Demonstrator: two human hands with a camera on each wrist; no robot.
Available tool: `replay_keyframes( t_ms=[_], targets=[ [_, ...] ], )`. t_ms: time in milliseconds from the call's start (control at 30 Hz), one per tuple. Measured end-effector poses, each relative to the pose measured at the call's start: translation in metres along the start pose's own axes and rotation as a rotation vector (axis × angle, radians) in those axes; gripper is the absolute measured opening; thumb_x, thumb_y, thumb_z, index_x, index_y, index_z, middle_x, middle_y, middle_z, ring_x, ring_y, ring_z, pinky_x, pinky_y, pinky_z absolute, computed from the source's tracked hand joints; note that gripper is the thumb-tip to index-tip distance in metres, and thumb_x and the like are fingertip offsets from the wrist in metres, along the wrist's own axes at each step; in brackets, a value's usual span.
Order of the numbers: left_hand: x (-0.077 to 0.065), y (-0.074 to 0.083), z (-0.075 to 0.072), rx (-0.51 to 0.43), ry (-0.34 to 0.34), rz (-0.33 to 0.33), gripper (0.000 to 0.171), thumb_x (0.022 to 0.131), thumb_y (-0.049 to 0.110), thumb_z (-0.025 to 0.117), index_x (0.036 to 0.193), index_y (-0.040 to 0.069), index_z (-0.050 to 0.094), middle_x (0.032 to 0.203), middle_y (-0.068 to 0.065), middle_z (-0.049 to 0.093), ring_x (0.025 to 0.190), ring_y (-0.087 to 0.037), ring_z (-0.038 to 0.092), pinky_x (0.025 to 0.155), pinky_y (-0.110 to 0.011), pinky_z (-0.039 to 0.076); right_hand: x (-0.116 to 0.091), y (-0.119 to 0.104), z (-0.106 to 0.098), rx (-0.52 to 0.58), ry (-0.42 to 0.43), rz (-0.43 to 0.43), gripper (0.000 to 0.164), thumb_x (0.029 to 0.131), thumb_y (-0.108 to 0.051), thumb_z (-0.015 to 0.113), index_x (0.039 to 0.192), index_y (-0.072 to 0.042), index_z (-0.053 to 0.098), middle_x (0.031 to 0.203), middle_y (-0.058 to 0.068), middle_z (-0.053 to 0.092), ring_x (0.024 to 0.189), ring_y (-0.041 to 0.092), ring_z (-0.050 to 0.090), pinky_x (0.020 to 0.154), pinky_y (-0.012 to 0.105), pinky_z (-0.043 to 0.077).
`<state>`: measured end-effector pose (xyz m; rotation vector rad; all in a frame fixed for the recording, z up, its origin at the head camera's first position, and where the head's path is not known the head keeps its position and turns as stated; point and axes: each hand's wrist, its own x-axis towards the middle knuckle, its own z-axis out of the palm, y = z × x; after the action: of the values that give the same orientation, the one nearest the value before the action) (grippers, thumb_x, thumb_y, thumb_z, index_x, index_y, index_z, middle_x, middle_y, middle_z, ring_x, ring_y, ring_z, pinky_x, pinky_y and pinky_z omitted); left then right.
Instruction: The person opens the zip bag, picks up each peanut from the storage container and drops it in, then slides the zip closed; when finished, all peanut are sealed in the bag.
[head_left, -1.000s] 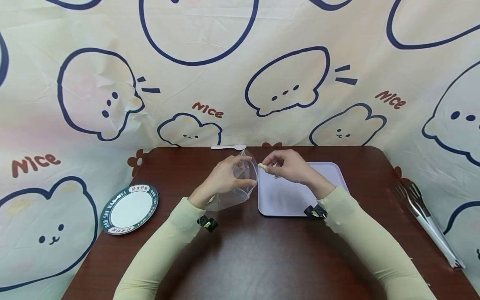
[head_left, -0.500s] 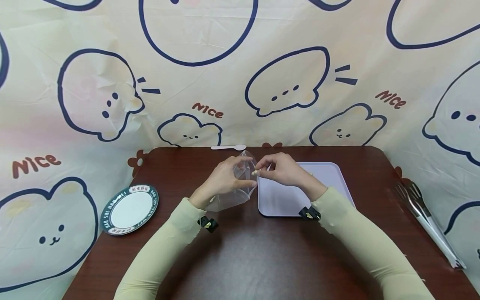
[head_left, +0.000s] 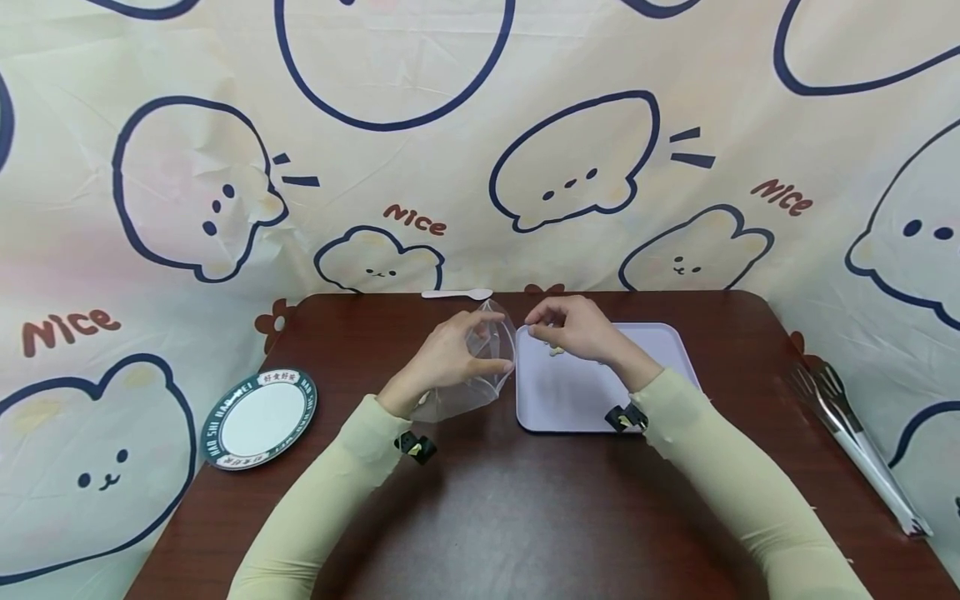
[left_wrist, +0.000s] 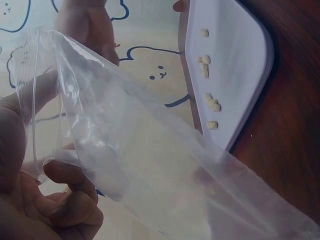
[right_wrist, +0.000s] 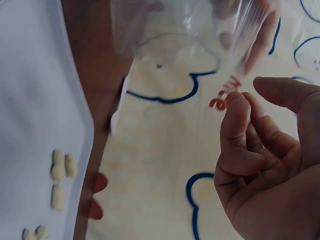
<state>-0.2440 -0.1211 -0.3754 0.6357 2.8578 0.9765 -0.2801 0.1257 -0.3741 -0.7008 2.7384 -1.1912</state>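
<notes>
A clear plastic zip bag point(head_left: 457, 402) hangs from my left hand point(head_left: 448, 354), which holds its mouth spread between thumb and fingers. In the left wrist view, the bag point(left_wrist: 145, 145) stretches across the picture from the fingers. My right hand point(head_left: 581, 329) is over the back left of the pale lilac tray point(head_left: 570, 404), beside the bag's mouth. Its thumb stands apart from the bent fingers, and nothing shows between them in the right wrist view. Several small peanuts in the shell point(left_wrist: 212, 102) lie on the tray, partly hidden by my right hand in the head view.
A white plate with a green rim point(head_left: 258, 419) lies at the table's left edge. At the back edge rests a white plastic spoon point(head_left: 457, 294). Metal tongs point(head_left: 858, 450) lie along the right edge. A patterned cloth point(head_left: 480, 167) hangs behind the brown table point(head_left: 480, 517).
My right hand brought a peanut left to the bag's mouth, let it go, and moved back right over the tray. My left hand and the bag have stayed in place.
</notes>
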Motion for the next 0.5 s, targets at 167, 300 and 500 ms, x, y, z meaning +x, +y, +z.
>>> replay_keyframes(
  t_ms=[167, 300, 500],
  targets=[
    [-0.001, 0.0, 0.0, 0.001, 0.001, 0.001, 0.074, 0.078, 0.052, 0.081, 0.142, 0.028, 0.052, 0.112, -0.003, 0.058, 0.099, -0.022, 0.056, 0.079, -0.038, 0.05, 0.005, 0.021, -0.003, 0.01, 0.019, 0.068, 0.017, 0.094, -0.029, 0.069, 0.104, -0.016, 0.074, 0.092, 0.002, 0.07, 0.076, 0.022, 0.066, 0.066, 0.033, 0.053],
    [-0.001, 0.0, 0.0, 0.001, 0.002, 0.002, 0.074, 0.078, 0.052, 0.081, 0.142, 0.028, 0.052, 0.113, -0.003, 0.058, 0.1, -0.022, 0.057, 0.081, -0.039, 0.05, 0.009, 0.039, -0.003, 0.016, 0.033, 0.123, 0.016, 0.094, -0.029, 0.068, 0.103, -0.016, 0.074, 0.093, 0.004, 0.07, 0.079, 0.026, 0.068, 0.066, 0.032, 0.053],
    [0.0, -0.002, 0.0, -0.006, 0.004, 0.005, 0.073, 0.078, 0.052, 0.081, 0.142, 0.03, 0.052, 0.112, -0.002, 0.058, 0.1, -0.021, 0.056, 0.08, -0.038, 0.049, 0.016, 0.068, 0.0, -0.007, 0.038, 0.196, 0.017, 0.094, -0.027, 0.067, 0.104, -0.014, 0.073, 0.096, 0.005, 0.07, 0.078, 0.026, 0.069, 0.069, 0.031, 0.049]
  ],
)
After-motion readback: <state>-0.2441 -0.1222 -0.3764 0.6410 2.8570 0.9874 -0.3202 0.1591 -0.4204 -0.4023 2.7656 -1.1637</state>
